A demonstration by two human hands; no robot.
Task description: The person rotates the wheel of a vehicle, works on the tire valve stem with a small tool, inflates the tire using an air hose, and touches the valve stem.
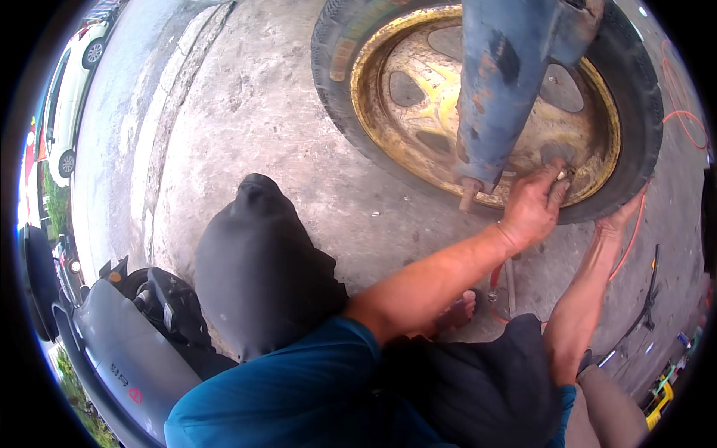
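Observation:
A wheel with a black tyre (334, 82) and a worn yellow rim (360, 104) stands tilted before me. A scuffed blue metal tube (493, 82) crosses in front of it, ending in a rusty stub. My left hand (534, 201) reaches into the lower right of the rim, its fingers closed on something small near the rim's edge that I cannot make out. Beneath the tyre's lower right edge, my right hand (618, 218) grips the tread, most of its fingers hidden behind it.
A red-orange hose (635, 235) runs behind my right forearm. A tool with a red handle (494, 280) lies between my arms. A thin black rod (646, 302) is on the concrete at right. A grey motorbike (123, 351) stands at lower left, and white cars (69, 97) are beyond.

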